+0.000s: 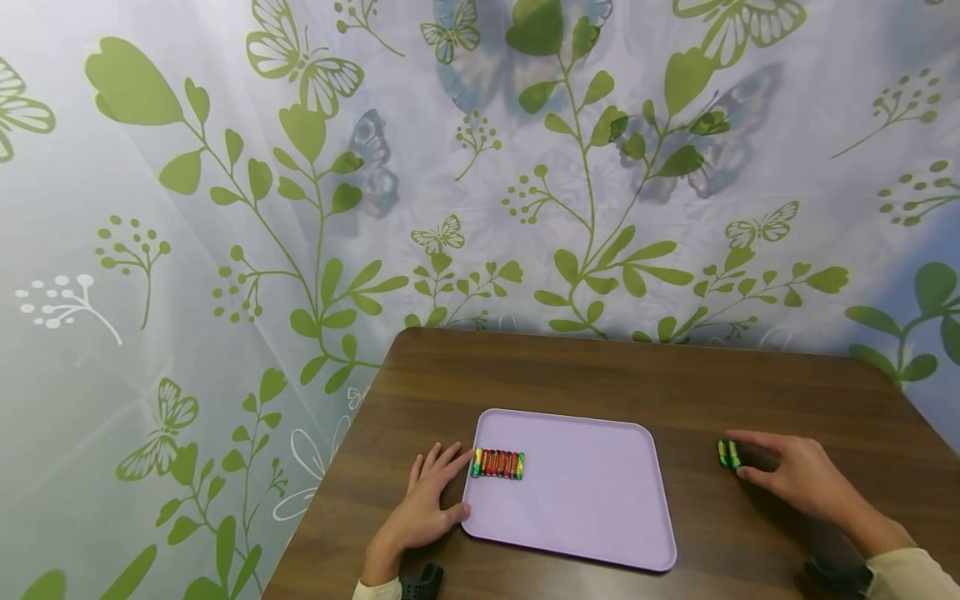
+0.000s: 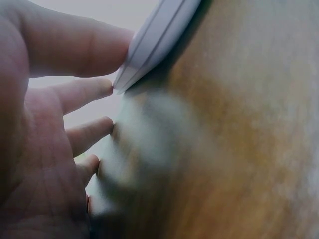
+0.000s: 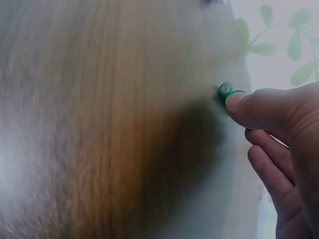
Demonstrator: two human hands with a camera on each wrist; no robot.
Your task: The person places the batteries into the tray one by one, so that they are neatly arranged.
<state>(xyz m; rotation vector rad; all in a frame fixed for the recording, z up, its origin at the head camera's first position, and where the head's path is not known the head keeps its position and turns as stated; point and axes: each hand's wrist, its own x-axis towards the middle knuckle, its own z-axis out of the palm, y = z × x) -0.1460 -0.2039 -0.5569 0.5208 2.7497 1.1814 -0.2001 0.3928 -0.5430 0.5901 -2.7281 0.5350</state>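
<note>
A pale purple tray (image 1: 577, 483) lies on the brown table. Along its left side, a row of several red and green batteries (image 1: 498, 463) stands side by side. My left hand (image 1: 426, 504) is at the tray's left edge, fingers spread and fairly straight, thumb against the rim (image 2: 159, 35). To the right of the tray, two green batteries (image 1: 723, 453) lie close together on the table. Thumb and index finger of my right hand (image 1: 802, 475) pinch the right-hand one of them at its ends. In the right wrist view the thumb partly hides that green battery (image 3: 226, 90).
The wooden table (image 1: 600, 367) has rounded far corners. Behind it hangs a white curtain (image 1: 465, 275) with green leaves and butterflies. A dark strap (image 1: 423, 582) is around the left wrist, and another dark band (image 1: 836, 577) shows near the right sleeve.
</note>
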